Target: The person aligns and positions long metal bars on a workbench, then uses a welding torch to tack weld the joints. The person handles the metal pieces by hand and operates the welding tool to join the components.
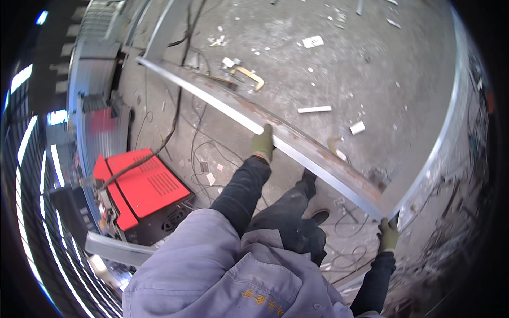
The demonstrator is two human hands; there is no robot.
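Note:
A large frame of grey metal beams (323,177) stretches across the view, its near beam slanting from upper left down to a corner at lower right. Brown rust marks run along the inner side of that beam. My left hand (263,143), in a green glove, is closed over the edge of the near beam around its middle. At the lower right corner, my right hand (388,236), gloved the same way, grips the frame from below. A small dark shape shows beside its fingers, too unclear to name. Both arms are stretched out and apart.
A red machine with vents (146,183) stands at left, a thick black cable (175,124) crossing it. Thin wires loop over the floor by my feet. Inside the frame lie a yellow clamp-like piece (254,78), a white strip (314,109) and scraps. Clutter lines the right side.

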